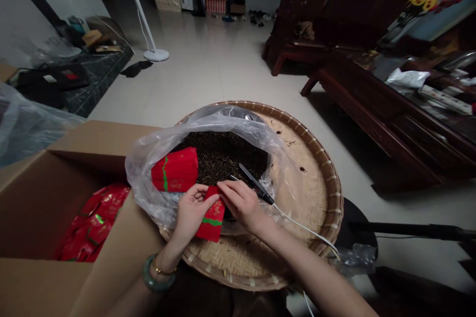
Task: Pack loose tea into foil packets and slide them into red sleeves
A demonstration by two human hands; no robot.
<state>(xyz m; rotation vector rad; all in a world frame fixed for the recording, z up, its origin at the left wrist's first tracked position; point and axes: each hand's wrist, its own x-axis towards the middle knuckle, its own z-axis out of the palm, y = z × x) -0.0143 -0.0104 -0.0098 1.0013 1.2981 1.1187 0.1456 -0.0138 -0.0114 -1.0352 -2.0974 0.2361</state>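
Note:
Both hands meet over a small red packet [211,218] with a green stripe. My left hand [191,210] grips the packet from the left, fingers curled round it. My right hand [241,203] pinches the packet's top edge, and a dark tool [255,183] with a white cord lies across its fingers. Just beyond them a clear plastic bag [148,168] holds dark loose tea [223,156] and a stack of red packets [174,171]. The bag rests on a round woven bamboo tray [316,183].
An open cardboard box [48,198] at the left holds several filled red packets [92,228]. A dark wooden table [390,119] and bench stand at the right. A white lamp stand [154,52] is on the tiled floor behind.

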